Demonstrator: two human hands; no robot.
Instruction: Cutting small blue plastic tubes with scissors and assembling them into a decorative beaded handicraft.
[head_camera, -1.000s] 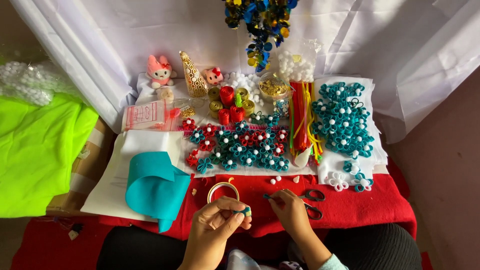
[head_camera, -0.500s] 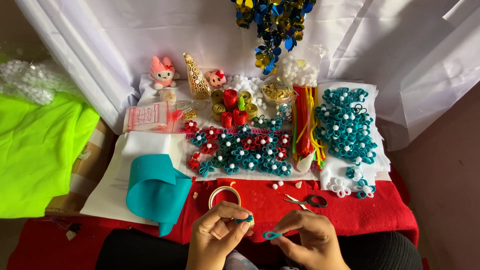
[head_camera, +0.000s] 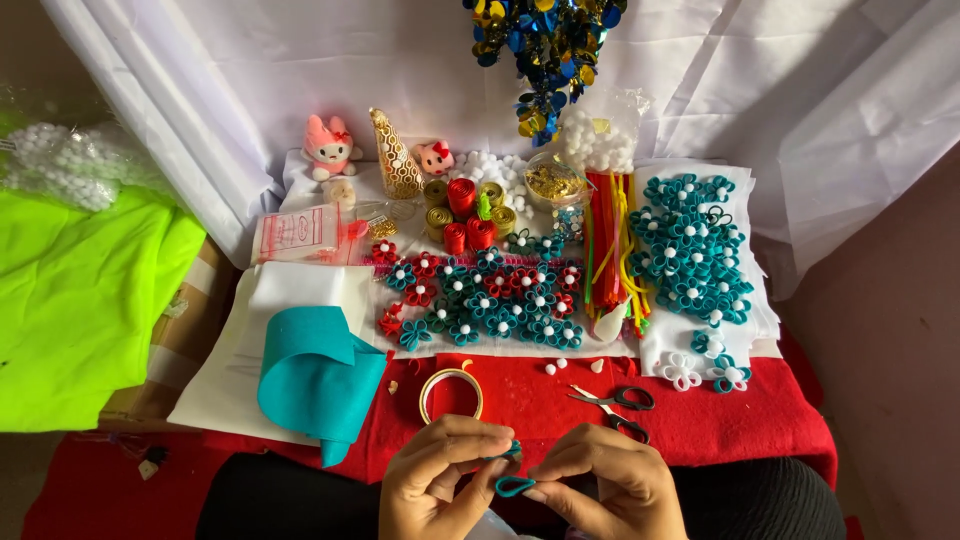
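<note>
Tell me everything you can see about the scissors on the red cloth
The scissors are small, with black looped handles and thin pale metal blades. They lie flat on the red cloth, blades slightly open and pointing left, handles to the right. One handle loop sits above the other. Nothing holds them: the right hand is just below, apart from them. A few small white beads lie up and to their left, and white and teal flowers up and to their right.

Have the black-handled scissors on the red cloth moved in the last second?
Yes. The scissors left the right hand, which held them, and now lie open on the red cloth, right of the tape ring.
</note>
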